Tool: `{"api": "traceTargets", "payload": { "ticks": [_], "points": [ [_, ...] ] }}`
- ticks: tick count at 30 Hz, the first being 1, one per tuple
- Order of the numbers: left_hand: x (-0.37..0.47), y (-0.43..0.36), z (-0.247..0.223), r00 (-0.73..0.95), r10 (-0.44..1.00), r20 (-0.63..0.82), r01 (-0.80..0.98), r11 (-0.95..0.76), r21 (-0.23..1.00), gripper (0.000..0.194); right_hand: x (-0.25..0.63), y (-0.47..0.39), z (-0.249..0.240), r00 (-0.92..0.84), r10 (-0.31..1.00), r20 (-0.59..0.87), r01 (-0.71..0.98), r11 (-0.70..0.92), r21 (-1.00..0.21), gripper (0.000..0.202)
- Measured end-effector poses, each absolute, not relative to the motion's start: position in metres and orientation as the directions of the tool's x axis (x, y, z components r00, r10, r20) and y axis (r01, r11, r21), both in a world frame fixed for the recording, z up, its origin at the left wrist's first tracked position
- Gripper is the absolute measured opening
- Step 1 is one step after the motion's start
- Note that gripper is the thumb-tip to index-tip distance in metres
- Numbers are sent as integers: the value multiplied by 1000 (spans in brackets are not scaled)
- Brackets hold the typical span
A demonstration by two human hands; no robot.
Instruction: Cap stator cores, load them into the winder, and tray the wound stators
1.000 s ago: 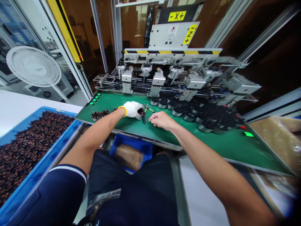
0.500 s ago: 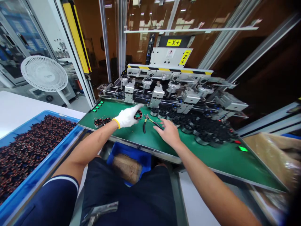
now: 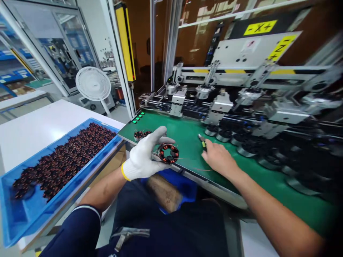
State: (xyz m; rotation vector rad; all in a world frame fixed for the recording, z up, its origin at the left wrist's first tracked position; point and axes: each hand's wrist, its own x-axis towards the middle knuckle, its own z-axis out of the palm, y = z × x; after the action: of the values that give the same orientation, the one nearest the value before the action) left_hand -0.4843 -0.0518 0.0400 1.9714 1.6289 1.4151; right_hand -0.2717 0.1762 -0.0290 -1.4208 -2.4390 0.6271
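Note:
My left hand [image 3: 144, 155], in a white glove with a yellow cuff, grips a round wound coil ring [image 3: 168, 154] between thumb and fingers above the front edge of the green work surface [image 3: 187, 132]. Thin copper-coloured wire trails from the ring to the right. My bare right hand [image 3: 218, 157] is closed round the pliers [image 3: 203, 142], whose jaws point up and away; most of the handles are hidden in the palm. Two similar rings [image 3: 138, 135] stand on the green surface behind the gloved hand.
A blue tray [image 3: 61, 214] full of coil parts lies at the left. Behind the green surface stands a machine with metal clamps [image 3: 219, 107]; a row of black-and-silver rings [image 3: 246, 149] runs along the right. A white fan [image 3: 93, 84] and a blue bin [image 3: 189, 185] also show.
The view has turned left and come closer. My left hand has lifted the ring off the green surface towards me. My right hand, open before, has closed on the pliers and picked them up.

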Motion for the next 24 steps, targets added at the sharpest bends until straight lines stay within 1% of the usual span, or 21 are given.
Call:
{"api": "traceTargets", "payload": {
  "ticks": [2, 3, 4, 5, 6, 7, 8, 9, 10, 13, 16, 20, 24],
  "points": [
    [-484, -55, 35, -126, 858, 498, 584, -342, 737, 98, -255, 179, -25, -474, 880, -40, 748, 378, -545, 61],
    [-483, -56, 32, -143, 863, 485, 556, -335, 760, 98, -246, 177, -24, -459, 886, -66, 728, 333, -599, 61],
    [-483, -57, 29, -154, 864, 479, 529, -337, 779, 98, -236, 172, -24, -445, 891, -96, 673, 261, -692, 59],
    [-482, -57, 26, -159, 862, 482, 505, -349, 790, 97, -227, 163, -25, -435, 891, -130, 574, 163, -803, 57],
    [-482, -57, 23, -162, 855, 493, 485, -366, 794, 98, -216, 150, -29, -433, 887, -160, 427, 45, -903, 55],
    [-482, -57, 20, -168, 845, 507, 471, -383, 794, 98, -206, 135, -34, -439, 879, -186, 249, -80, -965, 51],
    [-482, -57, 18, -173, 838, 518, 462, -395, 794, 99, -196, 116, -41, -453, 868, -203, 115, -169, -979, 48],
    [-483, -58, 15, -183, 830, 527, 452, -404, 795, 99, -187, 96, -49, -474, 856, -206, 44, -211, -976, 47],
    [-484, -59, 13, -192, 826, 530, 442, -409, 798, 100, -179, 75, -58, -510, 834, -211, 31, -227, -973, 49],
    [-486, -63, 6, -215, 839, 500, 415, -385, 824, 101, -163, 14, -83, -596, 767, -239, 102, -223, -970, 54],
    [-487, -69, -3, -226, 852, 472, 418, -353, 837, 105, -164, -31, -89, -667, 712, -220, 111, -197, -974, 58],
    [-485, -73, -10, -215, 852, 477, 435, -353, 828, 106, -177, -53, -80, -799, 584, -143, 38, -188, -981, 65],
    [-483, -77, -9, -219, 843, 491, 452, -358, 817, 104, -189, -50, -73, -844, 529, -88, -12, -183, -983, 71]
  ]
}}
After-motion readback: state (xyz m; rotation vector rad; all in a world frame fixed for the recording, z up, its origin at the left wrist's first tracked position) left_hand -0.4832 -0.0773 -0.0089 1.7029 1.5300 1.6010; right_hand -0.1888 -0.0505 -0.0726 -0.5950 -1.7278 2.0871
